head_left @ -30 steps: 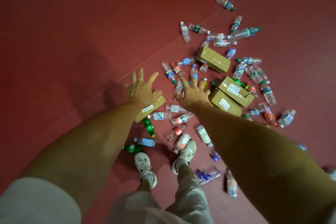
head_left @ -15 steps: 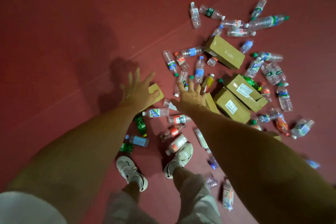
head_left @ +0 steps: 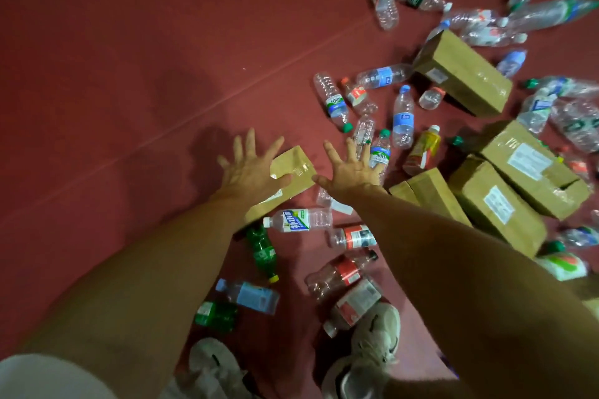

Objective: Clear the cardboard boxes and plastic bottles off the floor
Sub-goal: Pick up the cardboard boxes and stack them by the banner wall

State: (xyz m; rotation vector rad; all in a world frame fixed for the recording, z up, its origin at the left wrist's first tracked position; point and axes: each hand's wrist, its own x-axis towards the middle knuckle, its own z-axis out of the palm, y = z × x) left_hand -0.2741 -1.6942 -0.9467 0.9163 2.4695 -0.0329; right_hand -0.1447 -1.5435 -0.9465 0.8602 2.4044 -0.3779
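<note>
- Both my hands are spread wide with straight fingers and grasp nothing. My left hand (head_left: pixel 249 172) overlaps the near edge of the slim cardboard box (head_left: pixel 293 165), and my right hand (head_left: pixel 350 168) is just beside its other edge. I cannot tell whether either palm touches the box.
- If I squeeze that box from its two sides only, I judge it could slip out. Its top carries glossy tape that looks slick.
- The white-labelled bottle (head_left: pixel 298 220) lies close against the box's near end. Lifting or sliding the box would likely set it rolling toward the green bottle (head_left: pixel 262 249).
- My shoes (head_left: pixel 376 330) stand among loose bottles, and a red-labelled bottle (head_left: pixel 353 301) lies just beside the right toe. A step here could land on a round bottle, rolling my foot or crushing the bottle.
- The things to clear lie scattered over the red floor (head_left: pixel 129 74), mostly ahead and to my right.
- The cardboard boxes are brown and taped. A long box (head_left: pixel 463 74) lies farther off, and a labelled box (head_left: pixel 531 165) with a white shipping sticker lies nearer.
- The bottles are mostly clear plastic and look empty. They lie on their sides and carry blue, red or green labels, and one yellow bottle (head_left: pixel 423 149) stands out. Some look dented, so I expect them to be light and springy in the grip.
</note>
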